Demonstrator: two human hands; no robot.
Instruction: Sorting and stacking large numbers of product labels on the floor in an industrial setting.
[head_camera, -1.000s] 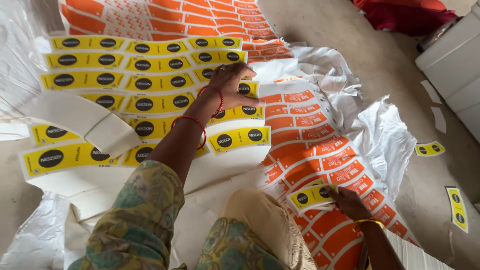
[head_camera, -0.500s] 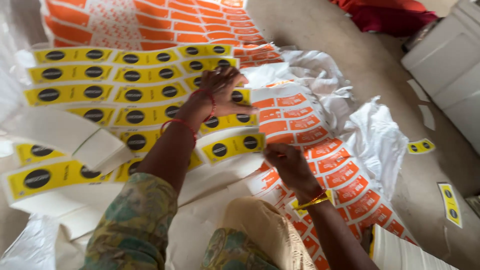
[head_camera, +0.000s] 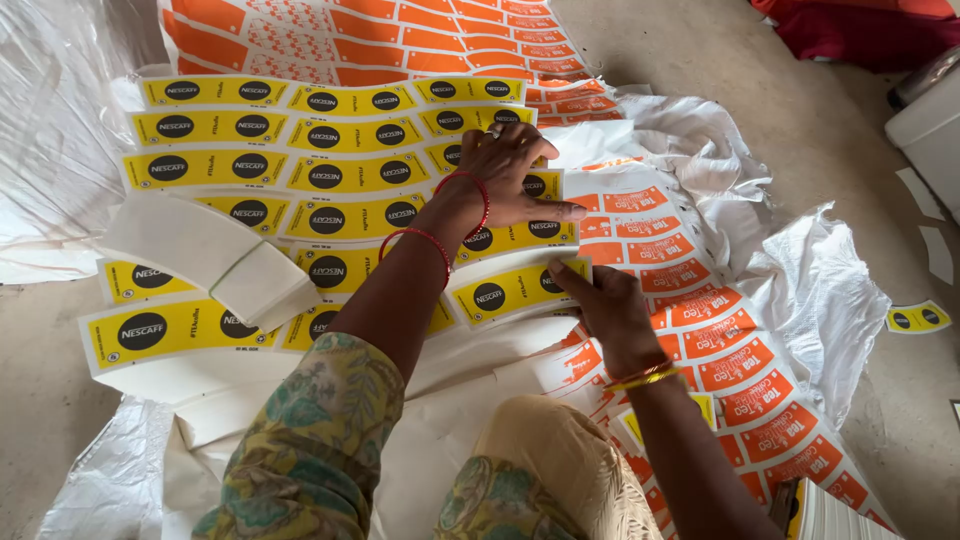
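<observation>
A large sheet of yellow curved label strips (head_camera: 330, 170) with black round marks lies spread in front of me. My left hand (head_camera: 510, 175), with red bangles at the wrist, rests flat on this sheet's right side, fingers spread. My right hand (head_camera: 605, 310), wearing gold bangles, pinches the right end of one yellow strip (head_camera: 500, 292) at the sheet's lower right corner. Beneath and to the right of it lies a sheet of orange label strips (head_camera: 700, 340).
A stack of plain white curved pieces (head_camera: 210, 255) lies on the yellow sheet at left. White woven sacking (head_camera: 790, 260) spreads under the sheets. One loose yellow label (head_camera: 918, 317) lies on the concrete floor at right. A white container (head_camera: 930, 120) and red cloth (head_camera: 860, 30) are at the far right.
My right hand has come up and left from the orange sheet and taken the right end of a yellow strip. My left hand has stayed pressed on the yellow sheet.
</observation>
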